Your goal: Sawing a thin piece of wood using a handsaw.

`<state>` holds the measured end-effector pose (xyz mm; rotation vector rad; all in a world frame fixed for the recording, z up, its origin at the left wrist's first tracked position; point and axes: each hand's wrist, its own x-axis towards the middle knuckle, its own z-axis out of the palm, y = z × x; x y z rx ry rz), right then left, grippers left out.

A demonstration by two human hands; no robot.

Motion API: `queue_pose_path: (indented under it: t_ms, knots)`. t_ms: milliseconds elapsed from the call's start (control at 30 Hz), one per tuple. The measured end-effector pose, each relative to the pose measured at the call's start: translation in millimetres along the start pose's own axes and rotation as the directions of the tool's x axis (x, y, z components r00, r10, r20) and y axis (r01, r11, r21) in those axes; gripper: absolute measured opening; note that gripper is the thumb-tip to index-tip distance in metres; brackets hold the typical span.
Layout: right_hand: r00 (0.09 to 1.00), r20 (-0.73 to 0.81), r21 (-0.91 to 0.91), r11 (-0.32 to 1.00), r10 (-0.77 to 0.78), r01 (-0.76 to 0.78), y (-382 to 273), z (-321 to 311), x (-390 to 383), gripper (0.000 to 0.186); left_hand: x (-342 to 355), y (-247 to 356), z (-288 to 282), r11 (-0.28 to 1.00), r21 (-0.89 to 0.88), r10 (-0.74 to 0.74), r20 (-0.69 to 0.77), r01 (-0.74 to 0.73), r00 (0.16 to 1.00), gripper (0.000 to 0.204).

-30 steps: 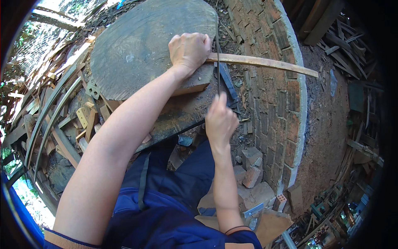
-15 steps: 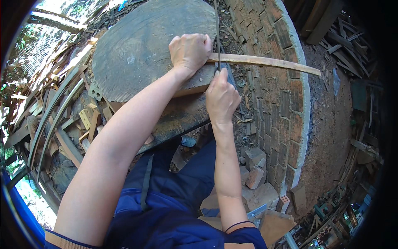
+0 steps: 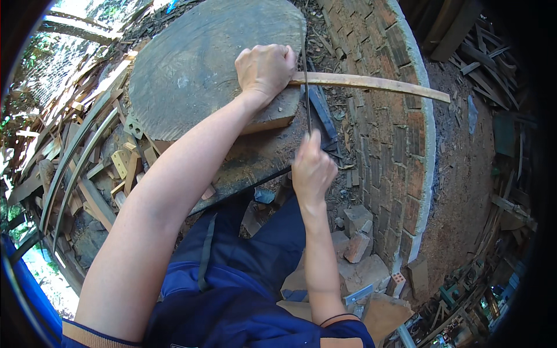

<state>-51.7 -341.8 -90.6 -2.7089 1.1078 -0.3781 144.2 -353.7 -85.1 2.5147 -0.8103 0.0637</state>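
A large round wood stump [image 3: 209, 64] with a grey, cut top stands ahead of me. At its right edge, my left hand [image 3: 264, 71] is closed in a fist around a long, thin wooden strip [image 3: 371, 84], pressing it on the top. The strip sticks out to the right beyond the stump. Lower right of it, my right hand [image 3: 314, 173], slightly blurred, grips the near end of a thin dark saw [image 3: 308, 110]. Seen edge-on, its blade runs away from me across the strip, close beside my left fist. The saw's handle is hidden in my fingers.
A curved low brick wall [image 3: 383, 151] runs along the right, under the strip's free end. Wood offcuts [image 3: 87, 174] are heaped at the left. Broken bricks [image 3: 358, 246] lie by my right forearm. More scrap wood [image 3: 487, 64] lies at the far right.
My right hand has drawn back toward me with the saw, so more blade shows between hand and strip. My left hand and the strip have hardly moved.
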Motion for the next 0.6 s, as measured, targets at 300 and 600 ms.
queue_pose_path:
  t_ms: [300,600]
  knots:
    - [1.0,-0.016,0.023,1.0,0.001,-0.001,-4,6,38,0.012,1,4,7,1.0,0.002,0.013,-0.004,-0.013,1.0,0.036]
    - [0.995,0.09,0.057,0.998,0.035,-0.04,0,1,15,0.016,0,1,2,1.0,0.0,0.022,-0.009,-0.022,1.0,0.037]
